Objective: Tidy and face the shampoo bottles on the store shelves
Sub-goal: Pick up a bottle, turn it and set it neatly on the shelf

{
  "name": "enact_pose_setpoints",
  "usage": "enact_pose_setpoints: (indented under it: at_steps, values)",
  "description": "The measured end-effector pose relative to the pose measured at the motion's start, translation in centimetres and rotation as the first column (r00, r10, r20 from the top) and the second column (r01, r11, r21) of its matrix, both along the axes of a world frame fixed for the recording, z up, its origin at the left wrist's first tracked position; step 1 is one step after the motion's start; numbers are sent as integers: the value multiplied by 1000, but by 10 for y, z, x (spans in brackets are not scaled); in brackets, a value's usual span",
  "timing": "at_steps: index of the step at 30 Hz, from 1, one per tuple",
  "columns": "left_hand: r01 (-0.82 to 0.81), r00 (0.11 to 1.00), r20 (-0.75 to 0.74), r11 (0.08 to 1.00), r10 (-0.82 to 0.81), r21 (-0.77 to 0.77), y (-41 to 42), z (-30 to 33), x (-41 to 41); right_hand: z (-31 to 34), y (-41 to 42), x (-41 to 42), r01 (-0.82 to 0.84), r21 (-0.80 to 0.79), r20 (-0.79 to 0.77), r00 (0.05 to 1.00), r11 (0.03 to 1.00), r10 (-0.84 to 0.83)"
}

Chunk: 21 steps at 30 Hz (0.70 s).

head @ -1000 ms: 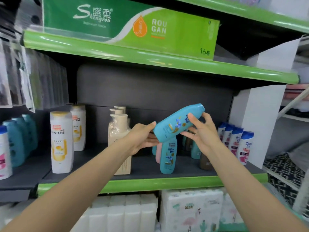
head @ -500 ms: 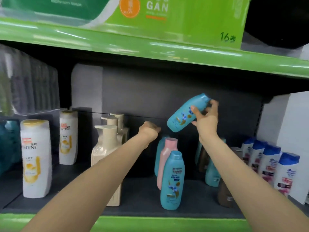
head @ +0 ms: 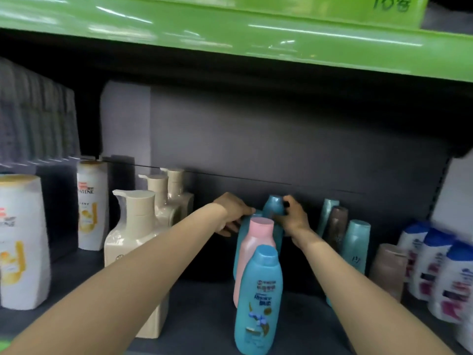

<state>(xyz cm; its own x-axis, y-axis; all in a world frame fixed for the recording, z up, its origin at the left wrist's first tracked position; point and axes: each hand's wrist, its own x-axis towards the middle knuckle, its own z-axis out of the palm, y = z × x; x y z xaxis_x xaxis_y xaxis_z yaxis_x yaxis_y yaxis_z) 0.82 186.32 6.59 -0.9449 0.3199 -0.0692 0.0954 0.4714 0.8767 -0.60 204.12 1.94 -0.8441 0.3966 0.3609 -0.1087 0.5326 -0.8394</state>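
Observation:
My right hand (head: 294, 219) grips a teal shampoo bottle (head: 274, 205) near its cap, upright at the back of a row on the dark shelf (head: 204, 311). My left hand (head: 234, 213) touches the teal bottle (head: 243, 231) just in front of it, fingers curled toward its neck. A pink bottle (head: 254, 252) and a blue bottle (head: 258, 301) with its label forward stand in front, hiding the lower parts of the back bottles.
Cream pump bottles (head: 138, 239) stand to the left, with white Pantene bottles (head: 89, 206) beyond them. Teal and brown bottles (head: 340, 237) stand right of the row, then white bottles with blue caps (head: 435, 270). A green shelf edge (head: 256, 39) hangs overhead.
The right hand has lowered the tilted teal bottle from mid-air and stood it upright at the back of the row. The left hand reached in to the row. The view moved closer.

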Motion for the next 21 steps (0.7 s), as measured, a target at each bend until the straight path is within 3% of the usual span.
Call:
enact_pose_setpoints:
  at_steps: [4, 10, 17, 21]
  values:
    - [23, 1000, 20, 1000, -22, -17, 0, 2, 0, -12, 5, -3, 17, -21, 52, 999, 1000, -15]
    - [12, 1000, 24, 1000, -12, -15, 0, 3, -3, 9, 4, -1, 31, 166, 58, 997, 986, -41]
    - [-6, 999, 36, 1000, 5, 18, -4, 0, 0, 11, 2, -9, -46, 34, 2, 999, 998, 46]
    - [4, 999, 35, 999, -6, 35, -4, -2, 0, 11, -8, -16, -84, 69, -6, 996, 994, 84]
